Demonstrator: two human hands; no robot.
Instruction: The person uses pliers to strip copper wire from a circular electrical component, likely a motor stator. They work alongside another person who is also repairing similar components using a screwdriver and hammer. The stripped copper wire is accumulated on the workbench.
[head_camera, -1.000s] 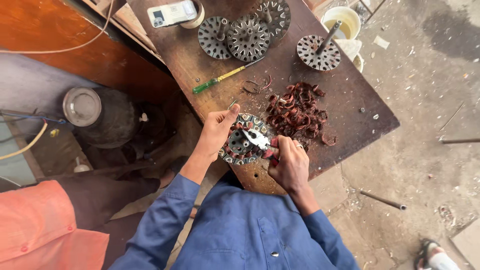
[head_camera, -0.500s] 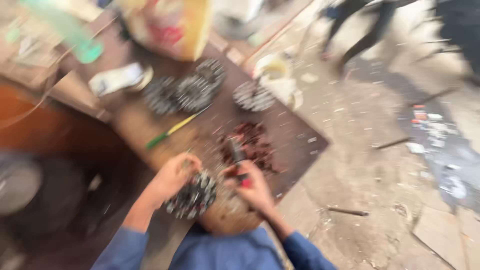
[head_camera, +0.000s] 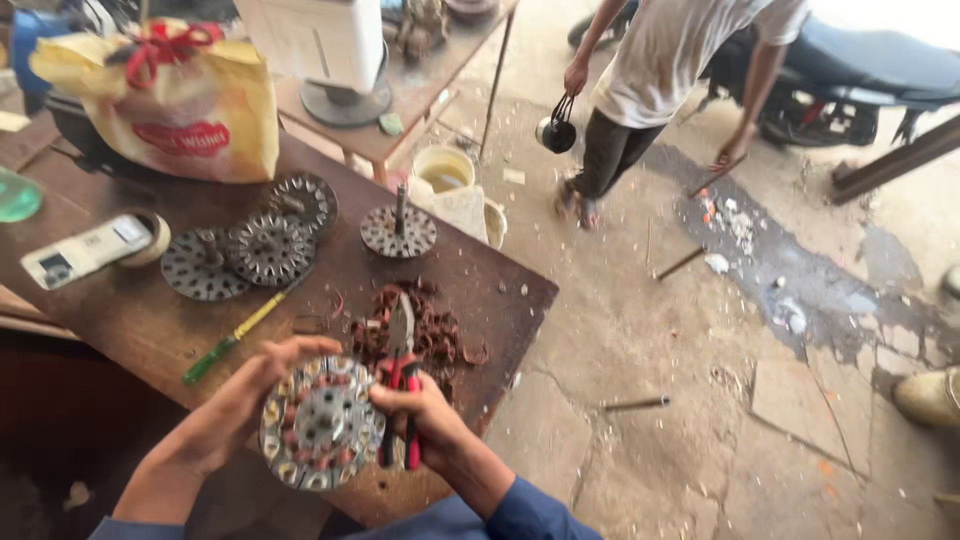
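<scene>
Holding round metal stator (head_camera: 322, 424), copper-wound slots, w/ left hand (head_camera: 235, 405).

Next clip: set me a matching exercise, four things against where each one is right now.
Things:
1. round stator
2. pliers
3. screwdriver
4. kettle

Places:
A. lying on the wooden table, left of the copper scraps
B. in the right hand, tips up
C. hanging from a passer-by's hand
D. gripped by the left hand

Pairs: 1-D, 2-B, 3-A, 4-C
</scene>
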